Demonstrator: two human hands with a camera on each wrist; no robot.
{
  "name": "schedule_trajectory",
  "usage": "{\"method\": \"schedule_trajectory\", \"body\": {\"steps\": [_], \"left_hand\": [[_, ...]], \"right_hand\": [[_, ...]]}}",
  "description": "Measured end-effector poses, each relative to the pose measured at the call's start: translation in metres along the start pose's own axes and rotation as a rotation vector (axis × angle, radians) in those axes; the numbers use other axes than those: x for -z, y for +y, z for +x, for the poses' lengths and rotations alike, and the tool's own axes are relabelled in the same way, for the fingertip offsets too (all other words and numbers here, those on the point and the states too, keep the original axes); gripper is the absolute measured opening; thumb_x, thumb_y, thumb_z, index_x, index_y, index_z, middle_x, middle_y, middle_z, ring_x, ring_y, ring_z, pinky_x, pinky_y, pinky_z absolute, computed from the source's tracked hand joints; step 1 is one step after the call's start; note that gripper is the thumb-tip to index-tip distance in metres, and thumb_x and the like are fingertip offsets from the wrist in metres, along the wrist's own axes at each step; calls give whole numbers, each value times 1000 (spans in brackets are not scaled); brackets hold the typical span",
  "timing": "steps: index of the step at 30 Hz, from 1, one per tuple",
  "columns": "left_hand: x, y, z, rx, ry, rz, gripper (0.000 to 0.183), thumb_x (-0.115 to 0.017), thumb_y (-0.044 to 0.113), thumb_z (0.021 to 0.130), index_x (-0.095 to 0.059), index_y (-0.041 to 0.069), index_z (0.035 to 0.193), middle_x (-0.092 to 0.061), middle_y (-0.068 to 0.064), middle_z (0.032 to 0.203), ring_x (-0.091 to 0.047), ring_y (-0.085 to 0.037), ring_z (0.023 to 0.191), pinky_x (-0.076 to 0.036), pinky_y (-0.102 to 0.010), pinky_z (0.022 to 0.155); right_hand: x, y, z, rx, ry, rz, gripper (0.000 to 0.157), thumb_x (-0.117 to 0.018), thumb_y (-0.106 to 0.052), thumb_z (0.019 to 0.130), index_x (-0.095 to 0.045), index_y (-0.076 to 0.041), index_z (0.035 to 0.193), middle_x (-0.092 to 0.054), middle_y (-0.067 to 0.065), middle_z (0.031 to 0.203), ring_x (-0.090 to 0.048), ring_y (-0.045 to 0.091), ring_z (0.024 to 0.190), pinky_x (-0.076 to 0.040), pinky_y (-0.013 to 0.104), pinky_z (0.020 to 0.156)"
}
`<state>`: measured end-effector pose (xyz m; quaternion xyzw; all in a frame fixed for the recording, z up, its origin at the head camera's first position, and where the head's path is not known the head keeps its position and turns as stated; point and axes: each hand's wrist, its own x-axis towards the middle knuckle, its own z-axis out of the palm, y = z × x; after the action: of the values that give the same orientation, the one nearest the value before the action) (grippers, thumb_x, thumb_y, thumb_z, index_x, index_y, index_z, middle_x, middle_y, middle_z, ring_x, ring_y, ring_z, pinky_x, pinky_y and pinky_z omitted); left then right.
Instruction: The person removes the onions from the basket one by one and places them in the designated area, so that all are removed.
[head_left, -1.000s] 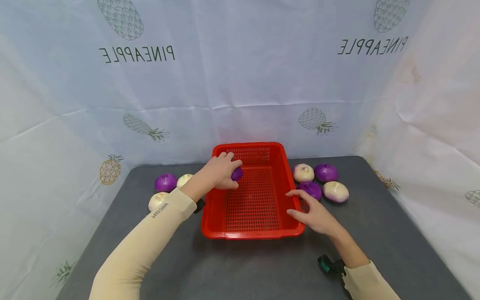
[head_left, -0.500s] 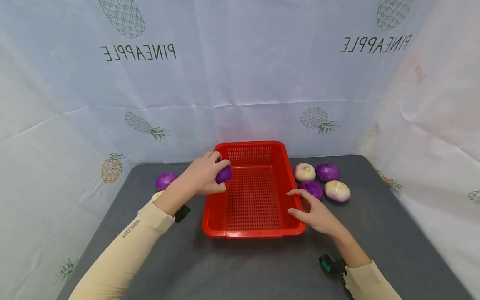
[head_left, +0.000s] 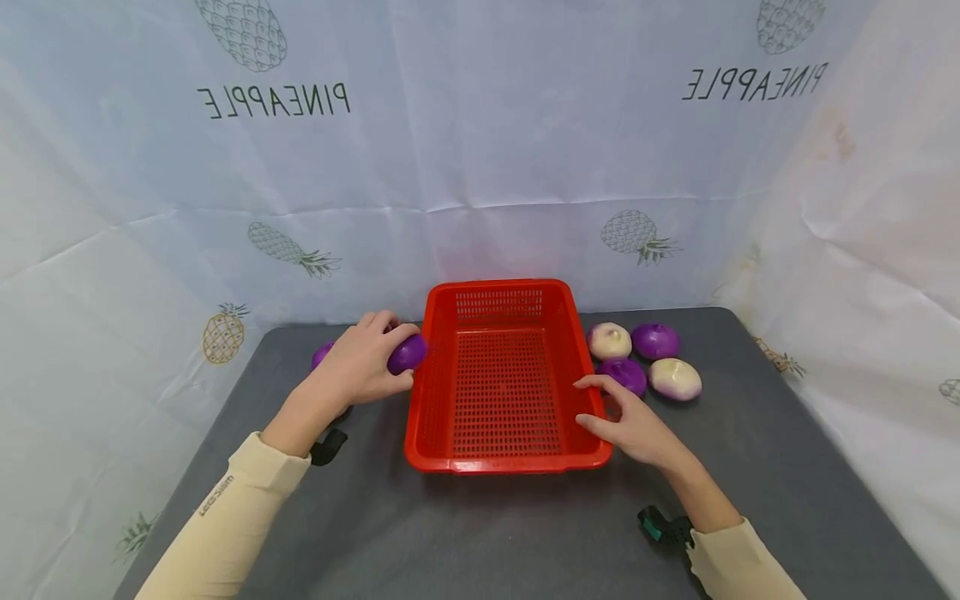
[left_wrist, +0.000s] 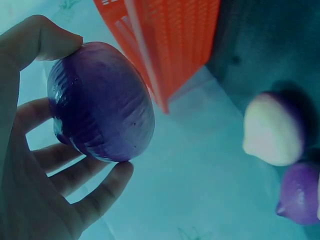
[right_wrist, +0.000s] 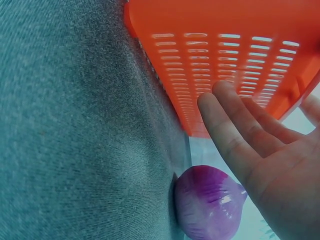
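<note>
My left hand (head_left: 351, 367) holds a purple onion (head_left: 407, 354) beside the left rim of a red plastic basket (head_left: 510, 467). In the left wrist view the thumb lies on one side of this onion and the fingers curl round the other. Partly hidden behind that hand sits another purple onion (head_left: 321, 354); the left wrist view also shows a white onion (left_wrist: 272, 129) close by. My right hand (head_left: 626, 425) is at the basket's right rim, thumb and index finger reaching over it. In the right wrist view its other fingers lie fairly straight along the slotted outer wall.
Right of the basket, on the dark grey tabletop (head_left: 510, 533), several onions lie together: a white one (head_left: 609, 341), a purple one (head_left: 656, 340), a second purple one (head_left: 624, 375) and a white one tinged purple (head_left: 675, 379). A pineapple-print cloth (head_left: 510, 150) hangs behind.
The left hand has moved left with the purple onion, from over the basket's inside to beyond its left rim, covering the onions there. My right hand has stayed at the right rim.
</note>
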<state>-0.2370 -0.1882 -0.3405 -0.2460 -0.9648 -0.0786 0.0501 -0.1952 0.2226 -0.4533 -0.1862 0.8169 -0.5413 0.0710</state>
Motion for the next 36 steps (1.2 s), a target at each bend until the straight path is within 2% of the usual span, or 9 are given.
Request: {"method": "schedule_trajectory", "body": {"steps": [12, 26, 30, 36], "left_hand": [[-20, -24, -25, 111, 33, -29, 62, -79, 30, 79, -62, 12, 136, -53, -18, 130, -50, -40, 118, -54, -60, 86], [-47, -37, -38, 127, -44, 61, 59, -82, 32, 78, -64, 13, 130, -55, -21, 121, -54, -40, 110, -57, -59, 81], [-55, -39, -41, 128, -56, 60, 61, -83, 33, 78, -63, 11, 131, -55, -23, 122, -53, -41, 110, -56, -60, 84], [-65, -44, -44, 166, -88, 67, 63, -84, 35, 79, -63, 10, 133, -55, -23, 122, -53, -39, 106, -54, -59, 88]], "right_hand": [[-2, 0, -1, -13, 9, -13, 48, -72, -20, 94, -52, -9, 136, -54, 21, 136, -59, 38, 113, -62, 36, 79], [-2, -2, -1, -19, 12, -5, 48, -72, -20, 94, -51, -9, 136, -54, 21, 135, -60, 38, 112, -62, 36, 78], [-1, -1, -2, -11, 10, -7, 48, -72, -19, 94, -51, -8, 136, -54, 21, 135, -60, 38, 112, -62, 35, 78], [-1, 1, -1, 5, 2, 1, 46, -71, -19, 95, -52, -7, 136, -54, 22, 134, -59, 39, 113, -62, 35, 79]]}}
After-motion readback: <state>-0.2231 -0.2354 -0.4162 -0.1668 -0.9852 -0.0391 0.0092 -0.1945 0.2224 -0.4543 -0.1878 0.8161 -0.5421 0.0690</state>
